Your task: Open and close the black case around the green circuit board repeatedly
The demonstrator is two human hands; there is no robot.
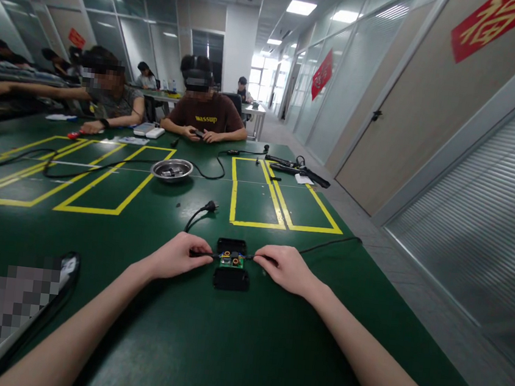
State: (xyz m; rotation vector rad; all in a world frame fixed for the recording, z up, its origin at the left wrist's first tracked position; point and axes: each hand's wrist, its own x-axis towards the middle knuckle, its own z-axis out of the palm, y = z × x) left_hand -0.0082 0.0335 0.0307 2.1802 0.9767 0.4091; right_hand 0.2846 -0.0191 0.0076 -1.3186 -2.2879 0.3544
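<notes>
Between my two hands sits a small green circuit board (232, 263) with copper-ringed coils on it. Black plastic case halves lie around it: one case half (232, 244) just behind, the other case half (230, 280) just in front. My left hand (181, 255) pinches the black cable at the board's left end. On the opposite side, my right hand (284, 266) pinches the black cable leaving the board's right end. Behind my left hand a power plug (210, 206) rests on the green table, its cord running down toward that hand.
A metal bowl (172, 170) with small parts stands farther back. Yellow tape (258, 224) marks rectangles on the green table (168, 343). Black tools (299, 171) lie at the back right. Across the table a person (208, 111) handles a small dark object. A blurred-out item (10, 308) lies front left.
</notes>
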